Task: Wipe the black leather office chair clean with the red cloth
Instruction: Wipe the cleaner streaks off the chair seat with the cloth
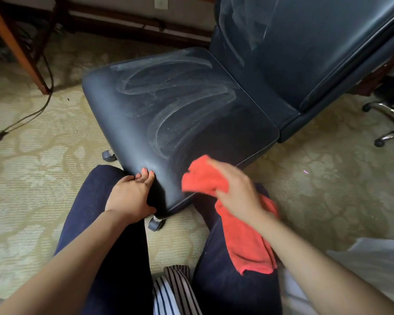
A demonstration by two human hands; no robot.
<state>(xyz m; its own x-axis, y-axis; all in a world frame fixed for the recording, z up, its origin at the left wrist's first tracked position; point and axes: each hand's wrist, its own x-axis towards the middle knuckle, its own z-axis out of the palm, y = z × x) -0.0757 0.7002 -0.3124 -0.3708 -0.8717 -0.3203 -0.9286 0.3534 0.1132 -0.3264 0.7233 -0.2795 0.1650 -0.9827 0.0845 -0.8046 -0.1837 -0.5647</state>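
Note:
The black leather office chair (146, 123) stands in front of me, its seat streaked with pale dusty smears and its backrest smeared too at the upper right. My left hand (130, 196) grips the seat's near front corner, fingers on top of the leather. My right hand (234, 185) holds the red cloth (205, 178) against the seat's near right edge. The rest of the cloth hangs down over my right thigh. The patch of seat just above the cloth looks darker and free of streaks.
Patterned beige carpet (32, 178) surrounds the chair. A wooden desk leg (21, 55) and a black cable (32, 114) lie at the left. A second chair's chrome base (387, 121) sits at the right. White plastic (373, 258) lies at the lower right. My knees flank the chair's casters (155, 223).

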